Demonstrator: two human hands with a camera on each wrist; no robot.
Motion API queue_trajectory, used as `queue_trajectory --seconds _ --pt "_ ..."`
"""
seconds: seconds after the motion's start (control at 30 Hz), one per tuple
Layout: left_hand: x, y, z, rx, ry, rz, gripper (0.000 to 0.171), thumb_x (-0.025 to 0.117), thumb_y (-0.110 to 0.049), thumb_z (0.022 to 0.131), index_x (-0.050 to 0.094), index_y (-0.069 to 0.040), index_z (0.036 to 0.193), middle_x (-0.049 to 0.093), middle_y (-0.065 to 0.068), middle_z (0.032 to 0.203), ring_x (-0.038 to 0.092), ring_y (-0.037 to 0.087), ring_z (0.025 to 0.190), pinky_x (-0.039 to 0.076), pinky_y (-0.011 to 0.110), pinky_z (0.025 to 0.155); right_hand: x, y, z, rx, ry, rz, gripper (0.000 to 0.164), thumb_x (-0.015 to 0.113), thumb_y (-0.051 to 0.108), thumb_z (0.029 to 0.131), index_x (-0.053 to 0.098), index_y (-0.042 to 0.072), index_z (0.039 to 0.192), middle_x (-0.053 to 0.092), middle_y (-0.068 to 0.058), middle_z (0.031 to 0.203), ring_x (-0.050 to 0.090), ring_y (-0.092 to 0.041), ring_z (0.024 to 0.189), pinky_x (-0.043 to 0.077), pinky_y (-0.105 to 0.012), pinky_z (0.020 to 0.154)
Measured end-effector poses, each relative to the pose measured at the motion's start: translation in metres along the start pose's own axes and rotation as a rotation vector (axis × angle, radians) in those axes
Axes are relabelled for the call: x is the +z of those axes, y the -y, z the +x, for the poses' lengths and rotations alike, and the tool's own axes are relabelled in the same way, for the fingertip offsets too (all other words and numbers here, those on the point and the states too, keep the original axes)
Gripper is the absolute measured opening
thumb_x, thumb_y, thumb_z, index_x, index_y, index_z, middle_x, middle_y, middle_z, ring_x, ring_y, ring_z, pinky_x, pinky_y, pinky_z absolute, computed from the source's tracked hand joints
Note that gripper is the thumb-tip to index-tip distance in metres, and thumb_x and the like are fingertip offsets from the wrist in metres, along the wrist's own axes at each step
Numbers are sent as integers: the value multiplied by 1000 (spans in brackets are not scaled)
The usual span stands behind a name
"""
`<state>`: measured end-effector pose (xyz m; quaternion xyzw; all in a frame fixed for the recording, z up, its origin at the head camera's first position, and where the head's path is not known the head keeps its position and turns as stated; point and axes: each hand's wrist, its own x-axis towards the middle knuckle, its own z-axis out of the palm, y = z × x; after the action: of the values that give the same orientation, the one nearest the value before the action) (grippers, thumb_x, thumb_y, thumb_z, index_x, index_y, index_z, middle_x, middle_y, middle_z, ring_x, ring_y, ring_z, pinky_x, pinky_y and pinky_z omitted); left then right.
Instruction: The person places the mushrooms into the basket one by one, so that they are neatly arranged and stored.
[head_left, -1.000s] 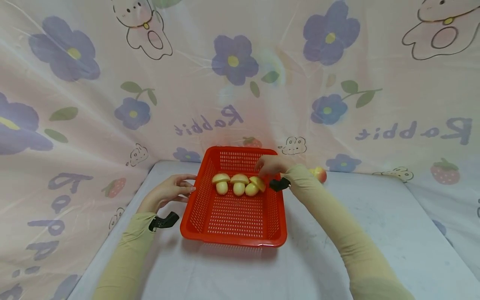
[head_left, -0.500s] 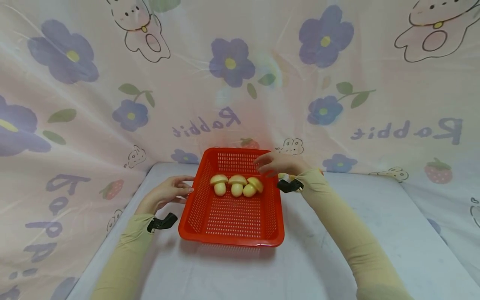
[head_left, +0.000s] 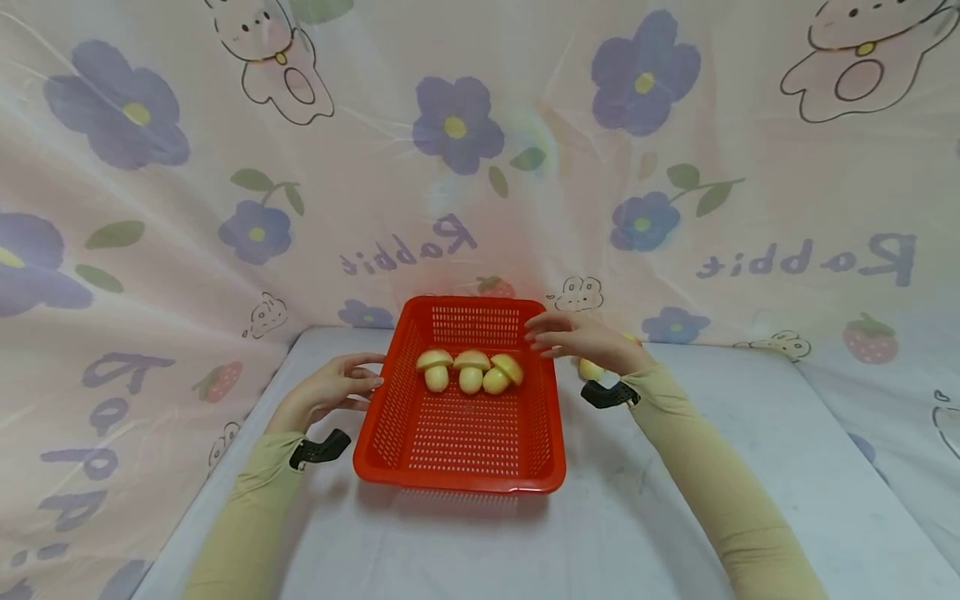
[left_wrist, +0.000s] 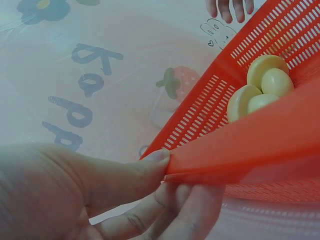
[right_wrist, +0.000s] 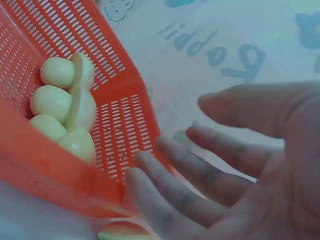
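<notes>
A red plastic basket (head_left: 457,483) with slotted walls stands on the table. Three pale yellow toy mushrooms (head_left: 471,372) lie in a row inside it, caps toward the back. My left hand (head_left: 337,387) grips the basket's left rim; in the left wrist view the thumb (left_wrist: 157,157) lies on top and the fingers are underneath. My right hand (head_left: 573,337) hovers by the back right of the rim with its fingers spread, holding nothing. In the right wrist view its fingertips overlap the basket wall (right_wrist: 125,120).
A yellow and red fruit-like thing (head_left: 590,369) sits on the table right of the basket, partly hidden by my right hand. The white-covered table (head_left: 720,433) runs back to a curtain (head_left: 525,217) printed with flowers and rabbits.
My right hand has lifted from the rightmost mushroom and moved right, out over the basket's rim, with its fingers opening. My left hand has stayed on the left rim.
</notes>
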<state>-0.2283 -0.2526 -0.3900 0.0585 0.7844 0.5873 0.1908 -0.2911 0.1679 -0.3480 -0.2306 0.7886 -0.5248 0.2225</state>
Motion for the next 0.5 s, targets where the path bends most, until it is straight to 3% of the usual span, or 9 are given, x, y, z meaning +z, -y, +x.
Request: queue_trajectory --seconds 0.27,0.5 --pt "1 1 1 -1 0 -1 61 63 -14 94 32 -3 146 61 19 109 65 26 88 56 41 77 -15 -7 -20 -84 -70 107 41 54 8 98 44 0 137 48 -26 132 49 -44 119 49 -44 91" --pt "1 2 1 5 4 -5 62 63 -14 94 32 -3 147 61 19 110 65 26 88 56 40 77 -31 -15 -41 -90 -141 93 39 51 15 100 44 1 136 52 -20 128 56 -31 115 43 -51 96"
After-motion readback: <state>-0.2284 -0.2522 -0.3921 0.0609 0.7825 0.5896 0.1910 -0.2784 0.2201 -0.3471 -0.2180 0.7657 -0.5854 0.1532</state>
